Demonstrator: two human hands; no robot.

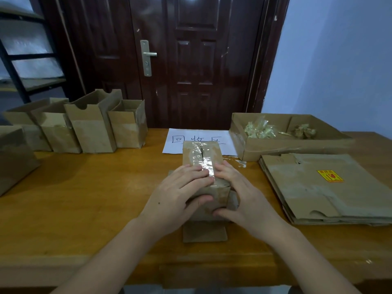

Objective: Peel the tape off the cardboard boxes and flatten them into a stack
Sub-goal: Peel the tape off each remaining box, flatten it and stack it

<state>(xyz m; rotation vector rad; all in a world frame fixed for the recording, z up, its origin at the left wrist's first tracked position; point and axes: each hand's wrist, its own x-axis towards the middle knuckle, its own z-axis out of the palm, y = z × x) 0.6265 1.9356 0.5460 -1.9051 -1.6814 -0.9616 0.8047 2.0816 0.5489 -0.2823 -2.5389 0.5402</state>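
At the middle of the wooden table (89, 209), seen from the head camera, a taped cardboard box (203, 166) lies with its long axis running away from the person toward the dark door (191, 60). A strip of clear tape (203, 160) runs along that axis over the top seam. An opened flap at the near end lies flat on the table. The left hand (178, 192) grips the near end, fingers laid over the top and thumb curled against the near face. The right hand (244, 194) holds the same end from the other side, fingers on the top beside the tape, thumb low on the near face.

Just behind the box lies a white sheet (180, 139) with handwritten characters, the first two reading 回收; the box hides part of the rest. To the right, a stack of flattened cardboard (318, 187) carries a yellow sticker (329, 175) with red print too small to read. Behind the stack, an open tray box (275, 145) holds crumpled wads of used tape (258, 129). At the far left stand a row of open boxes (91, 122), upright, their insides not visible.
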